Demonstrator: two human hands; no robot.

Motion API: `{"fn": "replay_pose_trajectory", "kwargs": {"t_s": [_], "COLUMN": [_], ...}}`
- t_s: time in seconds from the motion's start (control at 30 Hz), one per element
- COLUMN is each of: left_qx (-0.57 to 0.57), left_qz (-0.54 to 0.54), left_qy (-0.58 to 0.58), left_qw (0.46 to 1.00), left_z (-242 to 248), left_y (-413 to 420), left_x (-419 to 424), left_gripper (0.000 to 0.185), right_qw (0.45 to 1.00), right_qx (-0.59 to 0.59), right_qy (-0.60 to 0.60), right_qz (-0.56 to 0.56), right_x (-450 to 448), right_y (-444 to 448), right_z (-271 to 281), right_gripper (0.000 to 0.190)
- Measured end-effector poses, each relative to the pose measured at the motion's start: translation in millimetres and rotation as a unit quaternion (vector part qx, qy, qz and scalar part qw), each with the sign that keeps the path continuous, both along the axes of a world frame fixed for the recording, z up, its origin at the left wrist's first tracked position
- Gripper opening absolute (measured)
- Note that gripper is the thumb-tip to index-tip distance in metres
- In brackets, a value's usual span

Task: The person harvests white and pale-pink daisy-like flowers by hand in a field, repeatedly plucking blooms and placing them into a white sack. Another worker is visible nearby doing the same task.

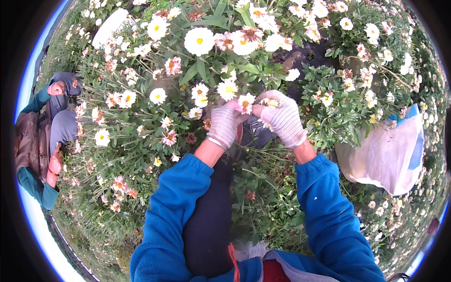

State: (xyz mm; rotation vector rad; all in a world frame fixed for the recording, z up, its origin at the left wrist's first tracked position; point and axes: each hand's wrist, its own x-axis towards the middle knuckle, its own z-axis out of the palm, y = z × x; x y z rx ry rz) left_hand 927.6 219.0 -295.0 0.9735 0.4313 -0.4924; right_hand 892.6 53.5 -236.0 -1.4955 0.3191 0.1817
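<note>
My left hand (223, 123), in a pale striped knit glove, pinches a white chrysanthemum head (245, 103) with a pink tinge and an orange centre. The thumb of my right hand (284, 118), gloved alike, reaches beside the same bloom. Curled in my right hand are a few whitish flower heads (270, 102), partly hidden by the fingers. Just above the left fingers a cream chrysanthemum (227, 90) stands in the plants. White blooms (200, 91) grow close by on the left, with a browned head (207, 123) below them.
A white sack with blue parts (382, 155) lies among the plants at right. Another white object (114, 28), perhaps a sack, is at upper left. A co-worker (38, 141) sits among the plants at far left. Dark ground sheeting (259, 130) shows between plants.
</note>
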Motion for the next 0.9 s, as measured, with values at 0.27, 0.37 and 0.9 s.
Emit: {"fn": "replay_pose_trajectory", "kwargs": {"t_s": [0.27, 0.37, 0.9], "left_qx": [-0.135, -0.106, 0.152], "left_qz": [-0.100, -0.057, -0.074], "left_qy": [0.046, 0.054, -0.074], "left_qw": [0.985, 0.991, 0.983], "left_z": [-4, 2, 58], "left_y": [-7, -11, 62], "left_x": [18, 16, -35], "left_gripper": [0.053, 0.044, 0.025], "right_qw": [0.985, 0.980, 0.989], "right_qx": [0.068, 0.056, 0.068], "right_qy": [-0.084, -0.118, -0.125], "right_qz": [-0.135, -0.148, 0.048], "right_x": [-33, -13, -31], "right_y": [-4, -13, -3], "right_z": [44, 38, 80], "right_gripper": [0.013, 0.029, 0.015]}}
